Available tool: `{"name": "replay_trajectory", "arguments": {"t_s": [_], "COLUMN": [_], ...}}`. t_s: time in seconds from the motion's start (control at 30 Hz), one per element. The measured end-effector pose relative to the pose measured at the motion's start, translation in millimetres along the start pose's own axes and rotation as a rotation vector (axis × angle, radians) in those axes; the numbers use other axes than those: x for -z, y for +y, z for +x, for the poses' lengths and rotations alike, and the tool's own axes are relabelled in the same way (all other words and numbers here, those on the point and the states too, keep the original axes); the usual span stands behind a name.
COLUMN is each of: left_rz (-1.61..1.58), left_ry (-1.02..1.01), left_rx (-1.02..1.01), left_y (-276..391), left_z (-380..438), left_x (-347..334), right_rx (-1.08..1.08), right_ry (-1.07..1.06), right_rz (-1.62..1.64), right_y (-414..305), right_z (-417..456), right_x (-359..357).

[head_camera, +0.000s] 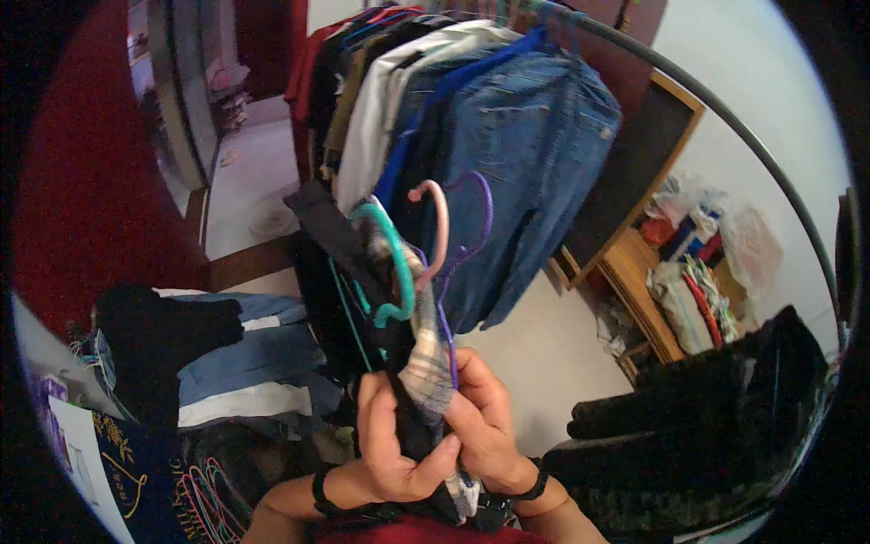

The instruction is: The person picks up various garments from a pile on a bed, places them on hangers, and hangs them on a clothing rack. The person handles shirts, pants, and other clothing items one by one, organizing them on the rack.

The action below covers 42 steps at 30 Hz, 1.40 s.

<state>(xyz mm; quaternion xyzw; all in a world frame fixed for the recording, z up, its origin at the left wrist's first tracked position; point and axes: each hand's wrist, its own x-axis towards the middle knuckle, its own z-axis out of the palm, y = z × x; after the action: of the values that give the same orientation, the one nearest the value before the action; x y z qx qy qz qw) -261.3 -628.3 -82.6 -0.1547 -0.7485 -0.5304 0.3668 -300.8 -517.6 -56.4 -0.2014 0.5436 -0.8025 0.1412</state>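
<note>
In front of my body, my left hand (394,442) pinches a black garment (326,299), its thumb meeting the other hand. My right hand (486,421) grips a plaid shirt (425,360) right beside it, near the collar. Three hanger hooks rise above the bunched cloth: a teal hanger (401,272), a pink hanger (442,238) and a purple hanger (486,217). The lower parts of the hangers are mostly hidden by cloth and fingers. Both wrists wear dark bands.
Jeans (530,156) and other garments hang from a metal rail (680,61) ahead. Folded clothes (245,367) are piled left, above loose wire hangers (214,496). Right are dark clothes (707,421), a wooden shelf (639,292) with bags, and a framed black board (625,177).
</note>
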Motion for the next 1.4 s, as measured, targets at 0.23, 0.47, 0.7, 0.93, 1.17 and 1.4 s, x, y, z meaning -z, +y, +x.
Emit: {"name": "replay_trajectory", "arguments": {"t_s": [0.23, 0.47, 0.7, 0.93, 1.17, 1.4], "left_rz": [-0.339, -0.628, -1.176, -1.517, -1.485, -1.087], "left_ry": [-0.215, -0.418, -0.767, -0.949, -1.171, -0.818], "left_rx": [0.026, 0.004, -0.174, 0.009, 0.224, -0.011], "left_y": [35.9, 50.2, 130.0, 242.1, 246.7, 224.0], "left_z": [-2.6, 9.7, 104.7, 154.6, 129.6, 111.5], "left_x": [-78.3, -143.2, -247.1, -353.6, -440.6, -479.5], "right_rx": [0.071, 0.315, 0.537, 0.604, 0.566, 0.533], "right_ry": [0.357, 0.694, 1.038, 1.228, 1.228, 1.307], "right_rz": [-0.068, -0.248, -0.603, -0.659, -0.58, -0.593], "right_y": [-40.9, -84.4, -197.4, -309.5, -315.2, -316.7], "right_z": [-65.1, -94.4, -114.5, -145.4, -190.4, -196.9], "right_x": [49.3, 78.1, 109.3, 168.7, 261.6, 257.5]}}
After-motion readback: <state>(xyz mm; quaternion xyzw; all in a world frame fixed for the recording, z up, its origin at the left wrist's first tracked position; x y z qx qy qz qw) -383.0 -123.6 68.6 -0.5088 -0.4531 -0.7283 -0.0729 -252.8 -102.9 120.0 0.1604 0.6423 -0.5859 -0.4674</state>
